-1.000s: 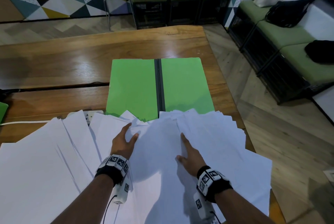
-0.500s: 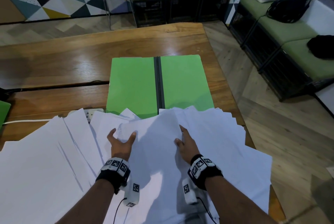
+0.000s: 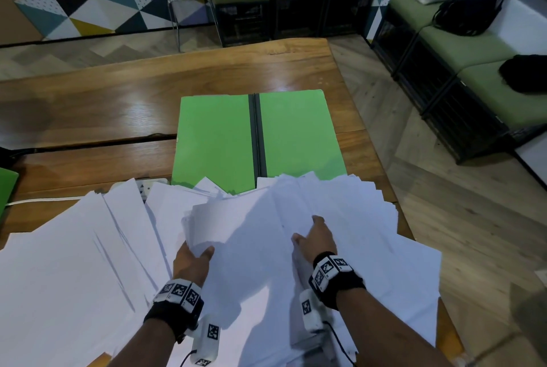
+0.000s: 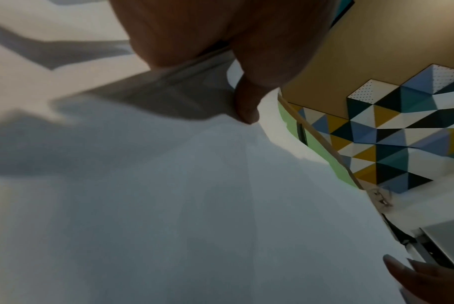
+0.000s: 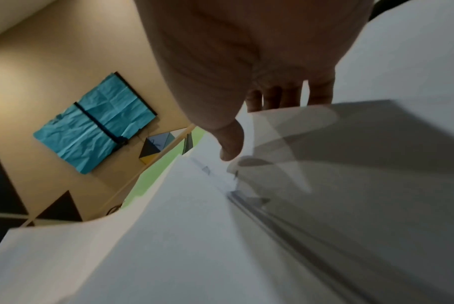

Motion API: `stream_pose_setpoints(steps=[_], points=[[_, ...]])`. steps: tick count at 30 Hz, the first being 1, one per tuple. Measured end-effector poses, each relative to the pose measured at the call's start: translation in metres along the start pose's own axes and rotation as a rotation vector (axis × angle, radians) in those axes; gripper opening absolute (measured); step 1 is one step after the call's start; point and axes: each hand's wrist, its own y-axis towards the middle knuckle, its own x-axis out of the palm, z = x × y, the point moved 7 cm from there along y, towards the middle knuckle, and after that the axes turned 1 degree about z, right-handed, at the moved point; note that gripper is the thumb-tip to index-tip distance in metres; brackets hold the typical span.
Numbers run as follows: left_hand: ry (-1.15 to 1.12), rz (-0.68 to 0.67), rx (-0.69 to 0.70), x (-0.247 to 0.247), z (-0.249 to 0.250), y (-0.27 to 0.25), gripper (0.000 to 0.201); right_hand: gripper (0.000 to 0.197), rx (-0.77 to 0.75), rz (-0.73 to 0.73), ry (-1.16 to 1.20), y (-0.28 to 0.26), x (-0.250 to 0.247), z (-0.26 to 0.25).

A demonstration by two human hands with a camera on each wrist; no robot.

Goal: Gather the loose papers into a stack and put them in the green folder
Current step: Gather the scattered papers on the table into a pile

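Wooden counter (image 3: 124, 94): glossy brown planks, a dark seam running 9-to-3 o'clock across it; its right edge slants from 12 toward 5 o'clock, with bare plank floor beyond. Loose papers (image 3: 74, 272): thin matte white sheets, rectangular, fanned over the whole near half of the counter; long axes splay from about 10 o'clock on the left sheets to about 1 o'clock on the right ones, and the right-hand sheets overhang the counter edge at 4 o'clock. Green folder (image 3: 219, 141): lies open and flat at 12 o'clock from the hands, two smooth green rectangular leaves split by a dark spine, long axis and spine pointing 12-to-6 o'clock; its near edge is covered by the far tips of the papers. Open counter surface lies at 9 to 12 o'clock of the folder. Left hand (image 3: 191, 263): thumb on top and fingers beneath the left edge of a central bundle of sheets, gripping it, the edge lifted and curled; the left wrist view shows a thumb (image 4: 246, 105) pressed onto bent paper. Right hand (image 3: 316, 238): fingers (image 5: 322, 92) straight and spread loosely, tucked under the edge of the right-hand sheets, thumb resting on paper. A white cable (image 3: 41, 200) shows at 9 o'clock of the papers.
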Motion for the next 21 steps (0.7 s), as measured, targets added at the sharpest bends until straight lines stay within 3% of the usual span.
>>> stream_pose_setpoints(steps=[5,8,11,14,21], points=[[0.018,0.005,-0.007,0.001,-0.013,0.0,0.051,0.046,-0.003,-0.023,-0.03,0.002,-0.001,-0.002],[-0.001,0.005,-0.011,0.0,-0.014,-0.001,0.051,0.041,-0.001,0.086,-0.122,0.008,-0.02,0.008],[-0.003,-0.007,-0.009,-0.001,-0.016,-0.003,0.052,0.052,0.047,0.144,-0.237,0.007,-0.029,0.012],[-0.013,-0.031,-0.004,0.0,-0.018,-0.006,0.051,0.071,0.041,0.04,-0.198,0.009,-0.016,0.002],[0.059,-0.071,-0.032,0.003,-0.025,-0.006,0.058,0.053,0.056,0.027,-0.236,0.01,-0.016,0.003]])
